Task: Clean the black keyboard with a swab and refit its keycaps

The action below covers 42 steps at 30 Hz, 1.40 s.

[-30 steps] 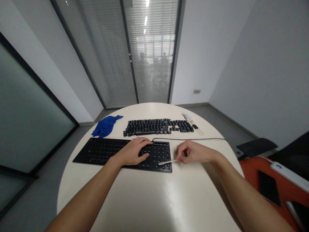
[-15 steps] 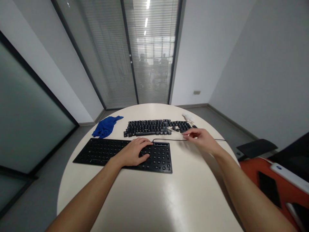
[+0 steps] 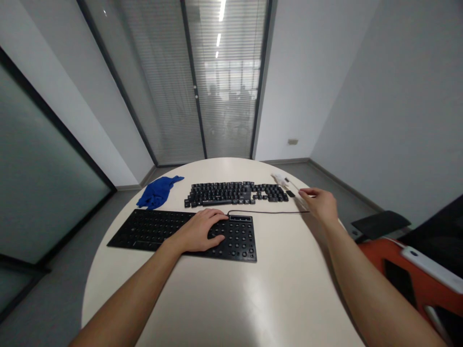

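Resting the left hand (image 3: 203,232) on one black keyboard (image 3: 152,229) – pinching one thin stick (image 3: 293,184) in the right hand (image 3: 320,205)
On one round table (image 3: 217,303), with left fingers spread loosely just right of the keyboard's middle, clasped round nothing; with right thumb and fingertips closed on the stick, near the table's right edge, well apart from the keyboard, beside one white bag (image 3: 278,180) and one small black piece (image 3: 290,193) – cannot tell whether touching either; behind the keyboard, one block of black keycaps (image 3: 219,193), too small to count; left of these, one crumpled blue cloth (image 3: 158,192); at the keyboard's back edge, one cable (image 3: 267,211), stretched rightward
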Tool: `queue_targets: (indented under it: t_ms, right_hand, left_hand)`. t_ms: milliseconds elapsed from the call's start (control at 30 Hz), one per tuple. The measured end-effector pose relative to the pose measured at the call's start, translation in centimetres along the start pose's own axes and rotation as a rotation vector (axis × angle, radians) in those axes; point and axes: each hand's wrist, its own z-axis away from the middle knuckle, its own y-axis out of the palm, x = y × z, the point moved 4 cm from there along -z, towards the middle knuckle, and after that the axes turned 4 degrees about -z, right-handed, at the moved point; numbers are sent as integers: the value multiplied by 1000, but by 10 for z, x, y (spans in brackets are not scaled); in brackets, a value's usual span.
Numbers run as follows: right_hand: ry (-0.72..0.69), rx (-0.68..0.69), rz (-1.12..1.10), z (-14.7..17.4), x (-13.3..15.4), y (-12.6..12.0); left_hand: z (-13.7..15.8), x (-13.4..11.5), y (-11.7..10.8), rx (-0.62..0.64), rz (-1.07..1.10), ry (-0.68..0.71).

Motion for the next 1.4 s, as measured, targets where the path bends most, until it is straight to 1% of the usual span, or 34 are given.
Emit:
queue_targets:
  t_ms: [133,267,467,600,833,967,1033,1100,1133,1200,1267,1333,1400]
  right_hand:
    - [74,-32,43,-5,-14,-2]
    - [148,-25,115,-8,-22,-2]
    - [119,-46,188,-12,-22,3]
    - [132,-24,212,-13,-19,8]
    - [102,24,197,-9,-10,17]
    - [69,26,190,-7,2,15]
    - [7,28,167,-2,17,12]
    - [-195,59,63,11,42,10]
    - [-316,111,-1,21,57,10]
    - [-574,267,-120,51,90,11]
    - [-758,452,-229,87,118,15]
    - [-870,634,-251,121,138,20]
    - [-956,760,-241,147,151,26]
  left_hand:
    - [0,-2,-2,-1,-2,-1]
    - [0,-3,-2,-4,0,-2]
    - [0,-2,-1,-15,12,4]
    - [0,-1,-1,-17,14,8]
    - [-1,-4,2,-7,29,25]
    - [-3,-12,4,-5,46,27]
    - [-4,-18,6,-4,47,26]
    - [-5,-24,9,-13,47,22]
    - [-6,-27,10,-18,52,22]
    - [-8,-32,13,-26,66,15]
    - [-9,-37,13,-33,79,15]
    - [-9,-39,11,-25,107,39]
    - [-7,-35,5,-2,147,62]
